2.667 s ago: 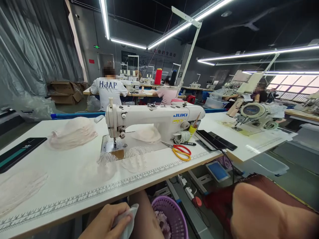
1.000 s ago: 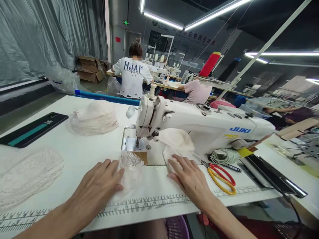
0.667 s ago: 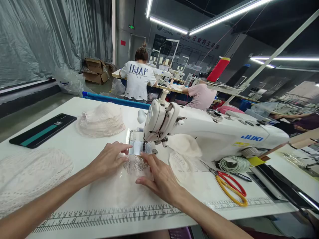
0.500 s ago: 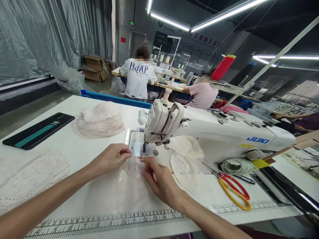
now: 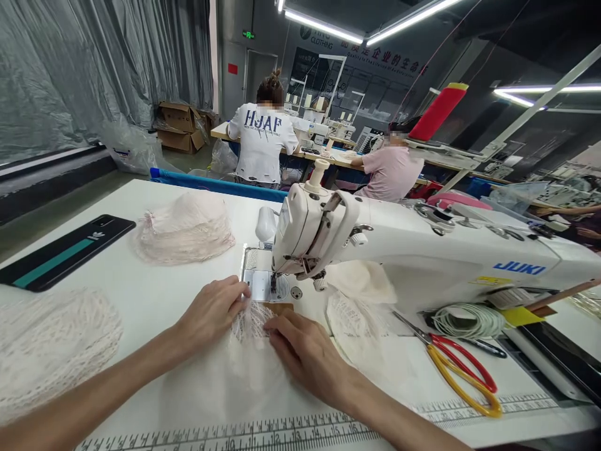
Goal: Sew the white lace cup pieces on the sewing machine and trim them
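Observation:
A piece of white lace fabric [image 5: 253, 322] lies just in front of the needle plate of a white sewing machine [image 5: 375, 241]. My left hand [image 5: 216, 310] pinches the lace at its left edge, close to the metal plate [image 5: 258, 285]. On the right side, my right hand [image 5: 305, 344] has its fingers closed on the same lace. The presser foot [image 5: 273, 283] stands just beyond the fabric. A small brown patch [image 5: 282, 308] shows between the lace and the plate. More cream lace pieces [image 5: 352, 313] lie under the machine's arm.
Stacked pale cups [image 5: 185, 228], a lace pile [image 5: 56, 344] and a phone [image 5: 70, 250] lie to the left. Scissors [image 5: 462, 376] and coiled cord [image 5: 469, 321] lie to the right. A ruler strip [image 5: 282, 435] runs along the front edge. Two people sit working beyond.
The view has shifted slightly, so the machine and scissors appear further right. Both hands still hold the lace; more of the brown patch shows beside my right fingertips.

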`<act>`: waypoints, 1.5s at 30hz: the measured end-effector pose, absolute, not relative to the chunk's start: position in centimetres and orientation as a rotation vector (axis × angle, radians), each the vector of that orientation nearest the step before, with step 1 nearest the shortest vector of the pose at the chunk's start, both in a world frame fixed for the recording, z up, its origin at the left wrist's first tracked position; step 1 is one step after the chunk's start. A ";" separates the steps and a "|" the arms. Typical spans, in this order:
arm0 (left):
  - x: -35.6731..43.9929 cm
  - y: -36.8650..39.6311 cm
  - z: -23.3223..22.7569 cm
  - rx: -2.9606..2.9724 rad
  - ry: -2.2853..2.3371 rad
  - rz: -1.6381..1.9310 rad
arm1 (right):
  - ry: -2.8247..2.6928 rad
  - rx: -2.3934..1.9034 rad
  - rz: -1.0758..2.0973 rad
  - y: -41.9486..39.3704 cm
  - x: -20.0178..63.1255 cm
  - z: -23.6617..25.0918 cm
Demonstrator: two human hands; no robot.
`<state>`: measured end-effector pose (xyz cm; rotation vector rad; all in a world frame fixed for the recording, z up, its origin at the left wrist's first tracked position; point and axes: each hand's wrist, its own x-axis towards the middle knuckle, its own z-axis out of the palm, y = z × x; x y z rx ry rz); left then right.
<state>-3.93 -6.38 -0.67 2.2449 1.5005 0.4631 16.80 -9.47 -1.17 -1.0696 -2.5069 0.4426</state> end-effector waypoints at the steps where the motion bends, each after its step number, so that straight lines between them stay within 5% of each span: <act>1: -3.9 -6.4 -0.7 2.252 1.496 0.465 | -2.531 -1.073 0.410 -9.6 17.0 -1.1; 11: -3.3 -6.3 -1.2 2.321 1.461 0.463 | -2.520 -0.953 0.051 -9.9 16.7 0.1; 33: -2.2 -8.3 -1.3 2.562 1.383 0.620 | -2.600 -0.932 0.051 -9.8 18.4 -1.9; 45: -1.4 -6.8 -2.0 2.877 1.243 0.427 | -2.611 -0.975 -0.052 -7.9 18.8 -1.5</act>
